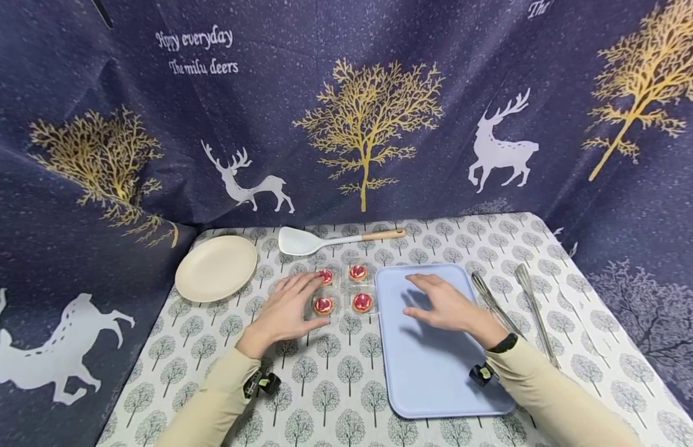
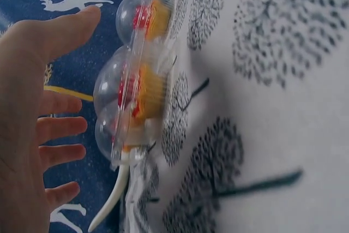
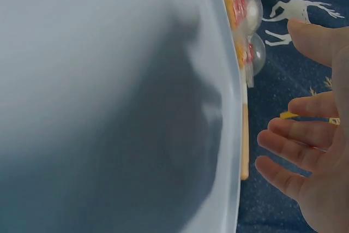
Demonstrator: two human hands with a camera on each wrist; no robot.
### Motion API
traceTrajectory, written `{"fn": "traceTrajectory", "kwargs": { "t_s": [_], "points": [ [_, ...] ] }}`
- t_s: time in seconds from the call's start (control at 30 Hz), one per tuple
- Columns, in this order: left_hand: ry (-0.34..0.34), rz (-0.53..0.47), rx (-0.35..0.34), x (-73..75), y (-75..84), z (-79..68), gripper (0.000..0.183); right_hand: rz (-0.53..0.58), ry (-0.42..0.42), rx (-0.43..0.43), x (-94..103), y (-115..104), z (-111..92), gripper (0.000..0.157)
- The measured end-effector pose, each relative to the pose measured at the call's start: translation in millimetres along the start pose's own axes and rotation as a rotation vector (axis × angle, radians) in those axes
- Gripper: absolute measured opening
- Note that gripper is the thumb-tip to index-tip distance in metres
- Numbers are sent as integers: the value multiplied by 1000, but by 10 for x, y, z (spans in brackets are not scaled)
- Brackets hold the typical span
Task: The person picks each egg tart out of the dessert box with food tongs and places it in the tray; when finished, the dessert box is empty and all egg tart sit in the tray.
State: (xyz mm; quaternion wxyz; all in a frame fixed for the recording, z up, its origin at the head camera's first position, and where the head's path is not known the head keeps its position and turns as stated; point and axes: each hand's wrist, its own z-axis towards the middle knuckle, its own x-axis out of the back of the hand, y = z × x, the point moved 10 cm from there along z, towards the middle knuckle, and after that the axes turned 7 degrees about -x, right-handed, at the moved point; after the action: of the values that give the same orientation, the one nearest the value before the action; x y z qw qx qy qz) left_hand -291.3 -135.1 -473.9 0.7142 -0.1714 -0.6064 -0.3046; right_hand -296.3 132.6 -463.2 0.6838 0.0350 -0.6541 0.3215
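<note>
Several small red-topped tarts (image 1: 362, 302) sit in a clear plastic domed box (image 2: 112, 88) at the middle of the table. My left hand (image 1: 290, 305) hovers at the box's left side, fingers spread and holding nothing; in the head view it partly covers the left tarts. In the left wrist view a gap shows between that hand and the domes. Above the light blue tray (image 1: 430, 379), to the right of the box, my right hand (image 1: 444, 304) hangs with fingers apart, holding nothing. Its shadow falls on the tray.
A cream plate (image 1: 216, 268) lies at the back left. Behind the tarts is a white spatula (image 1: 302, 241) with a wooden handle. Right of the tray lie a whisk (image 1: 494, 301) and another long metal utensil (image 1: 533, 304). A dark patterned cloth (image 1: 369, 124) hangs behind the table.
</note>
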Motion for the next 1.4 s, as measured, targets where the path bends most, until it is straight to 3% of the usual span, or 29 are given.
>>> {"fn": "traceTrajectory", "kwargs": {
  "t_s": [0.43, 0.83, 1.4],
  "points": [
    [-24, -30, -28, -54, 137, 192, 95, 71, -29, 37, -155, -192, 172, 72],
    [-80, -31, -44, -144, 250, 329, 92, 124, -77, 7, -301, -264, 359, 62],
    [-111, -51, -73, -263, 344, 465, 91, 220, -66, 11, -370, -324, 519, 39]
  ]
}}
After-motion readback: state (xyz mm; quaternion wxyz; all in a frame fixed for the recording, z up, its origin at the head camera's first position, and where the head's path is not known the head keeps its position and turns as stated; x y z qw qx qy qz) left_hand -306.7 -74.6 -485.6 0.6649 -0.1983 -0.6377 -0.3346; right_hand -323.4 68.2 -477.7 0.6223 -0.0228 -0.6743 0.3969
